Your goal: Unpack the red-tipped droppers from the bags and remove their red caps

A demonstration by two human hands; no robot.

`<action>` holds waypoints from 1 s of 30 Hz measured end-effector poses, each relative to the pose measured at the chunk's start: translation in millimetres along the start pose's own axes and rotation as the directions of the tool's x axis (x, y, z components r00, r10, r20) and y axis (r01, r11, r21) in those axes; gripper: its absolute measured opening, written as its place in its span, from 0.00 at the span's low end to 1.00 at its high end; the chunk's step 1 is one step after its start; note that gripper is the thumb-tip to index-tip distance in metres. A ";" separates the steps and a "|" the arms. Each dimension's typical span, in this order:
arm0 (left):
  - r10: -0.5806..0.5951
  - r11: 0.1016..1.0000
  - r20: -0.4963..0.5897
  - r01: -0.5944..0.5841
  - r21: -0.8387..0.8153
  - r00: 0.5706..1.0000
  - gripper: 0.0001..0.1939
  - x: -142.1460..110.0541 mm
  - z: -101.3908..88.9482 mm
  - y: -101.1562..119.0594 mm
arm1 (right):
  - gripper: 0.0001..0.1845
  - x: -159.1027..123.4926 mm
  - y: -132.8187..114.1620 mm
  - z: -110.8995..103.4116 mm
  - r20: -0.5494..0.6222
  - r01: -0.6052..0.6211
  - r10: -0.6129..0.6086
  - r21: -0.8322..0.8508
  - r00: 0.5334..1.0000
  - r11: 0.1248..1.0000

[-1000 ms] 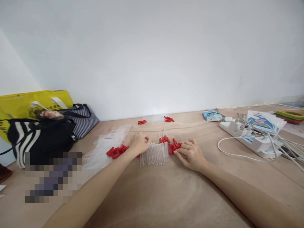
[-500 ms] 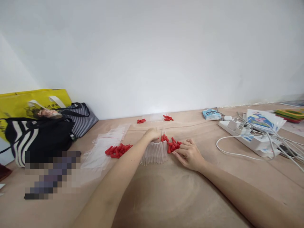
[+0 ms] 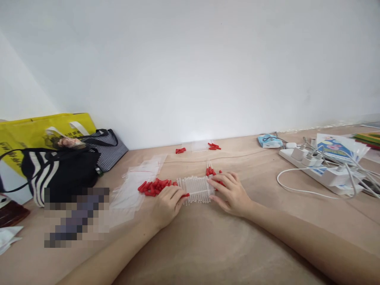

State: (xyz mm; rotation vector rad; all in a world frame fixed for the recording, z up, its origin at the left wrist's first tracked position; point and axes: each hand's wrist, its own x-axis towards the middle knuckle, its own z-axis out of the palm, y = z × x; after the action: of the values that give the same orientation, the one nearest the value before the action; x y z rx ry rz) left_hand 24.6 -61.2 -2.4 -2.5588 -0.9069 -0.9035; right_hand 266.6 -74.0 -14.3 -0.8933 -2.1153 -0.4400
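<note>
My left hand pinches a red rubber dropper bulb at the left part of a row of clear glass dropper tubes. A thin clear tube seems to run sideways from this bulb across the row. At the row's right end my right hand is open, thumb and forefinger apart, fingertips close to the tubes. Its fingers partly cover a small group of red bulbs. Just behind stand out a few droppers fitted with red bulbs. Left of the row lies a heap of loose red bulbs.
Clear plastic bags lie on the left. More red bulbs rest near the wall. Bags, including a black bag, stand far left. A power strip with cables and a blue mask are on the right.
My left hand has come back from behind the row to its left front, with a red bulb in its fingers. My right hand's fingers have spread and shifted towards the tubes.
</note>
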 end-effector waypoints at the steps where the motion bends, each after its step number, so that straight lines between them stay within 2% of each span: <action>1: 0.036 0.999 -0.023 -0.035 0.020 0.999 0.08 -2.8 -0.4 1.6 | 0.17 3.1 -4.3 3.3 0.015 0.033 -0.033 0.001 0.999 0.999; 5: 0.102 0.994 -0.087 -0.099 0.046 0.991 0.07 -3.1 2.0 5.3 | 0.09 7.4 -15.1 18.8 0.022 0.144 -0.144 -0.003 0.989 0.990; 9: 0.092 0.995 -0.095 -0.089 0.040 0.991 0.06 -0.9 4.4 6.8 | 0.08 3.2 -16.1 25.6 0.018 0.121 -0.120 -0.006 0.993 0.993; 13: 0.107 0.994 -0.068 -0.106 0.025 0.992 0.10 0.7 5.4 7.3 | 0.09 1.2 -15.7 22.8 0.025 0.100 -0.100 0.016 0.995 0.995; 18: 0.128 0.992 -0.063 -0.127 0.016 0.990 0.05 0.5 4.2 10.2 | 0.10 1.8 -17.5 15.3 0.014 0.132 -0.132 0.025 0.991 0.991; 23: 0.158 0.987 -0.048 -0.156 0.041 0.986 0.06 -0.4 0.7 14.9 | 0.09 -1.2 -17.7 11.8 -0.023 0.169 -0.168 0.053 0.986 0.984; 27: 0.156 0.988 -0.084 -0.155 0.025 0.984 0.06 -4.9 -5.5 6.5 | 0.10 -8.0 -8.6 8.3 -0.011 0.105 -0.105 0.067 0.994 0.992; 30: 0.074 0.997 -0.137 -0.072 0.016 0.988 0.06 -10.6 -8.4 -1.2 | 0.10 -15.1 2.7 3.9 -0.009 -0.011 0.011 0.045 1.000 0.999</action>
State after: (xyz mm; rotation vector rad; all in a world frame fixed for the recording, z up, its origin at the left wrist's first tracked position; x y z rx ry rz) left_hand 13.5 -69.0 -2.7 -2.4679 -0.7712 -1.0353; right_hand 273.2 -76.8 -28.4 -0.8751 -2.1023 -0.3890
